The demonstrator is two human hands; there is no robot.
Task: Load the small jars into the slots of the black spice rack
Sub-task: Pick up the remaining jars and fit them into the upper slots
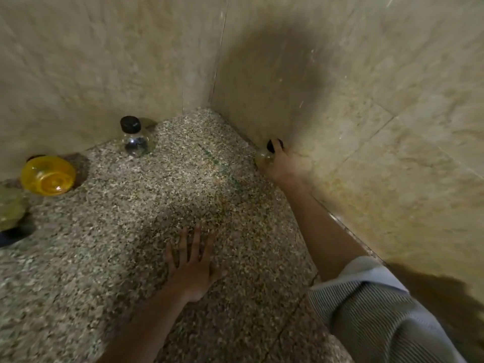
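Note:
A small clear jar with a black cap [134, 137] stands upright on the speckled granite counter [146, 210], close to the left wall. A second small jar with a black cap [265, 155] stands against the right wall; my right hand [281, 161] grips it from the right side. Flat on the counter in the middle foreground lies my left hand [192, 260], fingers spread and holding nothing. No black spice rack shows in the head view.
A yellow translucent container [48, 175] lies near the left wall. A blurred greenish object [10, 208] and a dark shape [10, 238] sit at the far left edge. Beige tiled walls [366, 127] meet in a corner behind the counter.

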